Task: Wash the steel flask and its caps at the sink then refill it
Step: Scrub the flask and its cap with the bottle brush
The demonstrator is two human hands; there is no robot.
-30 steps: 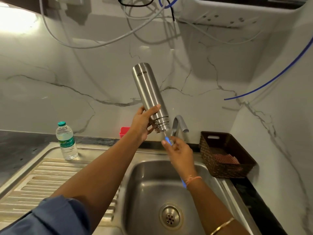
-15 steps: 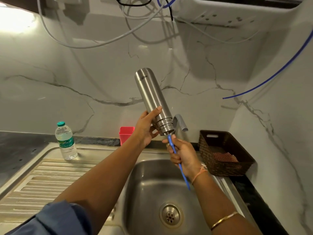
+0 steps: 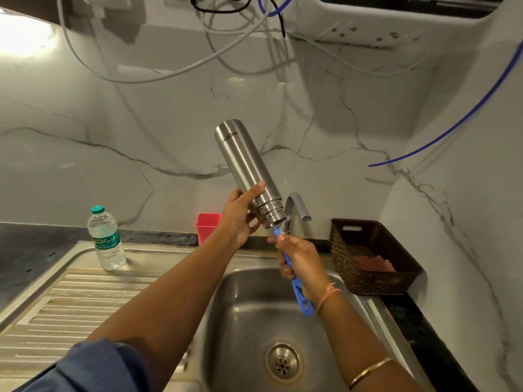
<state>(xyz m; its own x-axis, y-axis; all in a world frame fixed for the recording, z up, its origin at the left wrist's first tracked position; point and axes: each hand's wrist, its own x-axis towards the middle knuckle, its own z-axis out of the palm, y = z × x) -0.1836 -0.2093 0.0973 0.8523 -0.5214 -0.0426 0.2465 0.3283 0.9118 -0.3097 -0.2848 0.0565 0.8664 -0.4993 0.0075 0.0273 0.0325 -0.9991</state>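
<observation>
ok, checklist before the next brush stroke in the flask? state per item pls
1. Left hand grip on the cylindrical steel flask, near its threaded neck: ok.
2. Flask mouth tilted down, toward the steel sink basin: ok.
3. Right hand grip on the blue plastic brush handle: ok.
4. Brush head inside the flask: cannot tell, hidden at the mouth.
5. Water from the curved steel tap: no stream visible, not ok.
6. Flask caps located: cannot tell, none in view.
</observation>
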